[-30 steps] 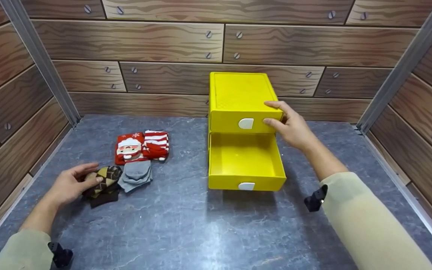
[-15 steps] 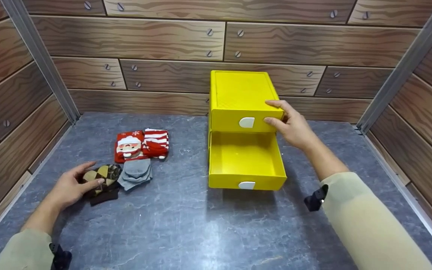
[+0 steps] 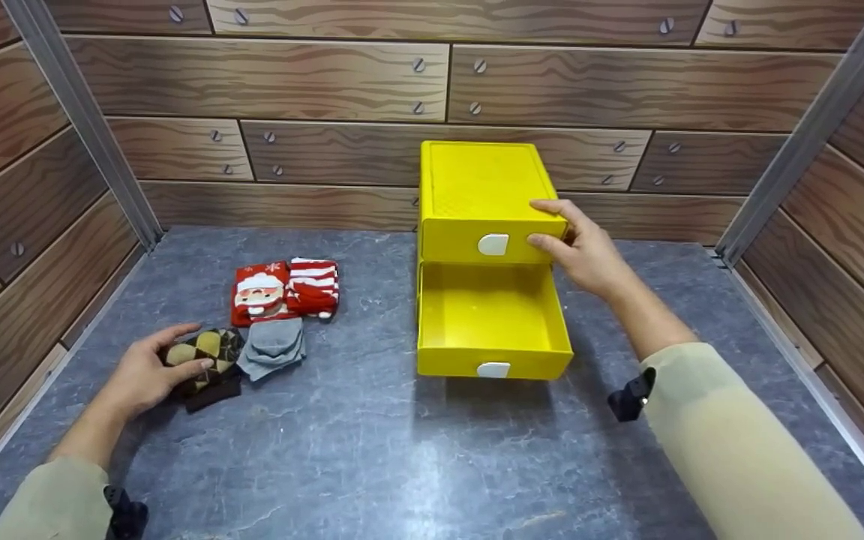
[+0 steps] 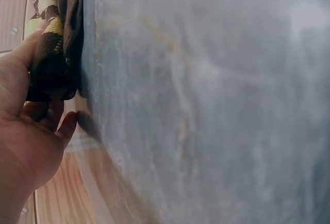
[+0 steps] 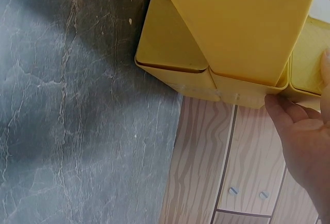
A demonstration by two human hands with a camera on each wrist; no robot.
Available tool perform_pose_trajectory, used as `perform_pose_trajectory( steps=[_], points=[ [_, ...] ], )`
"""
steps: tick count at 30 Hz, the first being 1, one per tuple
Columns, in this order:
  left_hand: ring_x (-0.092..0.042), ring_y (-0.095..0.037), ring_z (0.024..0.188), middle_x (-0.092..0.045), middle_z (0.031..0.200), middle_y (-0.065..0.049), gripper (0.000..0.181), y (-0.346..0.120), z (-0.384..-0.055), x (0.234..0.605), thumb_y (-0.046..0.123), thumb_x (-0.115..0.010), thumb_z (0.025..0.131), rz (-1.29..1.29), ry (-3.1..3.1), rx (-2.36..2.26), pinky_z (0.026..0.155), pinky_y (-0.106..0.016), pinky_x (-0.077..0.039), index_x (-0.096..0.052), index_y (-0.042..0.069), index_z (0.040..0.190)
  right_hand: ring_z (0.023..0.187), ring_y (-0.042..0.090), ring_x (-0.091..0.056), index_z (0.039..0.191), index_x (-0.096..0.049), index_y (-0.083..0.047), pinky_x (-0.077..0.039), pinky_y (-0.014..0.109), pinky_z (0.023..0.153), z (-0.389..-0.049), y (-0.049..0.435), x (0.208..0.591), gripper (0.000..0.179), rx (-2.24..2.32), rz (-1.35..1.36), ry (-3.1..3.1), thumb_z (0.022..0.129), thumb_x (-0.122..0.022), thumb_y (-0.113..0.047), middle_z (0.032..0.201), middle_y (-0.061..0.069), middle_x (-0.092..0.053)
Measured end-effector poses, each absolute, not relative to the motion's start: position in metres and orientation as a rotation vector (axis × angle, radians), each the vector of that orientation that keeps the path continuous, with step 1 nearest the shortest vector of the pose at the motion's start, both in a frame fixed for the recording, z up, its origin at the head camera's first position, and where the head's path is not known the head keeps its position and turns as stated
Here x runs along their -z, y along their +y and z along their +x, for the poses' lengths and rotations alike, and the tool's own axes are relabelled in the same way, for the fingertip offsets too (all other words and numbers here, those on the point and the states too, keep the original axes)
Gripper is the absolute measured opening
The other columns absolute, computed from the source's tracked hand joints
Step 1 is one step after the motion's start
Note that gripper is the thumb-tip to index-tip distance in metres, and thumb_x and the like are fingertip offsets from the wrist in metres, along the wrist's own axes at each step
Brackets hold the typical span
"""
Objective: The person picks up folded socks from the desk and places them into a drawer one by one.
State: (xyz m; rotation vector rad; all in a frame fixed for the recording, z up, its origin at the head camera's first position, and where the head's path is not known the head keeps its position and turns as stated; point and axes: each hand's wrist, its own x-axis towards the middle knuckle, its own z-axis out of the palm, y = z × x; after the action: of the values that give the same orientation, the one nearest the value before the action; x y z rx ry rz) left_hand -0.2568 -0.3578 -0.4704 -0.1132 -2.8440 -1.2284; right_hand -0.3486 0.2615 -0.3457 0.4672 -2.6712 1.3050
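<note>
In the head view, my left hand (image 3: 143, 375) grips a folded pair of brown and tan patterned socks (image 3: 211, 352), thumb on top. The left wrist view shows its dark brown cuff (image 4: 72, 28) close against the table surface. Beside it lie folded grey socks (image 3: 273, 346), with red Santa socks (image 3: 261, 292) and their red-and-white striped part (image 3: 313, 289) behind. My right hand (image 3: 586, 251) holds the front right corner of a yellow drawer cabinet (image 3: 488, 180), thumb on the top drawer's front. Below it, a drawer (image 3: 496, 367) is pulled out with nothing inside.
In the right wrist view another yellow compartment (image 5: 167, 38) sits under the pulled-out drawer. The cabinet stands on a grey marbled table (image 3: 357, 450) near the wood-patterned back wall (image 3: 327, 82). Metal corner posts (image 3: 83, 120) rise at both sides.
My left hand and the patterned socks have shifted slightly to the right, with the brown cuff turning a little. The right hand, cabinet and drawer stay put.
</note>
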Motion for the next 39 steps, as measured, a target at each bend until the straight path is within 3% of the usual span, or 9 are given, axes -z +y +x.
perform_pose_trajectory(
  steps=[3,6,15,21,28,31,35,39],
  points=[
    [-0.058,-0.021,0.087,-0.066,0.102,-0.018,0.070,-0.356,-0.256,0.467,0.023,-0.083,0.096,-0.120,-2.827,1.208,0.070,-0.028,-0.047,-0.051,0.001,0.154,0.108,0.028,-0.059,0.160,-0.046,-0.031,-0.051,0.036,0.088,-0.348,0.262,0.346,0.056,-1.324,0.466,-2.672,0.107,-0.064,-0.037,0.135,0.018,-0.058],
    [-0.052,-0.018,0.079,-0.060,0.091,-0.010,0.070,-0.355,-0.255,0.463,0.019,-0.083,0.095,-0.132,-2.812,1.200,0.065,-0.029,-0.044,-0.050,0.002,0.154,0.108,0.029,-0.058,0.160,-0.045,-0.031,-0.050,0.036,0.087,-0.347,0.262,0.346,0.057,-1.341,0.458,-2.675,0.107,-0.064,-0.035,0.137,0.018,-0.057],
    [-0.062,-0.022,0.093,-0.068,0.118,-0.024,0.057,-0.359,-0.247,0.444,0.010,-0.078,0.098,-0.176,-2.791,1.206,0.071,-0.026,-0.053,-0.056,0.005,0.150,0.108,0.028,-0.059,0.160,-0.046,-0.029,-0.051,0.033,0.086,-0.346,0.260,0.345,0.057,-1.337,0.475,-2.659,0.107,-0.065,-0.034,0.138,0.018,-0.057],
    [-0.062,-0.013,0.101,-0.063,0.132,-0.028,0.049,-0.362,-0.241,0.427,0.013,-0.076,0.100,-0.140,-2.725,1.270,0.075,-0.023,-0.056,-0.061,0.006,0.146,0.107,0.028,-0.059,0.159,-0.047,-0.029,-0.052,0.033,0.085,-0.347,0.257,0.343,0.056,-1.348,0.491,-2.655,0.107,-0.066,-0.034,0.136,0.018,-0.058],
    [-0.057,0.006,0.100,-0.070,0.121,-0.017,0.017,-0.352,-0.236,0.397,0.006,-0.078,0.096,-0.156,-2.596,1.182,0.079,-0.012,-0.051,-0.079,0.000,0.112,0.107,0.029,-0.059,0.158,-0.048,-0.029,-0.052,0.035,0.086,-0.349,0.257,0.346,0.054,-1.347,0.495,-2.651,0.107,-0.066,-0.034,0.136,0.018,-0.058],
    [-0.056,-0.005,0.111,-0.068,0.126,-0.019,0.012,-0.341,-0.236,0.383,0.007,-0.078,0.097,-0.204,-2.581,1.104,0.085,-0.007,-0.043,-0.083,0.001,0.105,0.106,0.028,-0.059,0.158,-0.049,-0.028,-0.052,0.034,0.086,-0.350,0.258,0.347,0.054,-1.340,0.495,-2.646,0.107,-0.066,-0.033,0.135,0.018,-0.058],
    [-0.056,-0.028,0.119,-0.065,0.131,-0.022,0.016,-0.323,-0.237,0.366,0.012,-0.079,0.097,-0.271,-2.576,1.042,0.089,-0.010,-0.038,-0.083,0.005,0.111,0.103,0.027,-0.059,0.157,-0.049,-0.027,-0.052,0.033,0.084,-0.351,0.260,0.348,0.053,-1.338,0.490,-2.640,0.107,-0.065,-0.034,0.131,0.018,-0.059],
    [-0.056,-0.030,0.119,-0.066,0.131,-0.020,0.019,-0.302,-0.239,0.351,0.011,-0.080,0.096,-0.328,-2.549,1.082,0.090,-0.009,-0.040,-0.083,0.005,0.114,0.103,0.027,-0.060,0.157,-0.049,-0.027,-0.052,0.033,0.084,-0.351,0.262,0.349,0.053,-1.339,0.487,-2.640,0.107,-0.065,-0.033,0.130,0.019,-0.060]
  ],
)
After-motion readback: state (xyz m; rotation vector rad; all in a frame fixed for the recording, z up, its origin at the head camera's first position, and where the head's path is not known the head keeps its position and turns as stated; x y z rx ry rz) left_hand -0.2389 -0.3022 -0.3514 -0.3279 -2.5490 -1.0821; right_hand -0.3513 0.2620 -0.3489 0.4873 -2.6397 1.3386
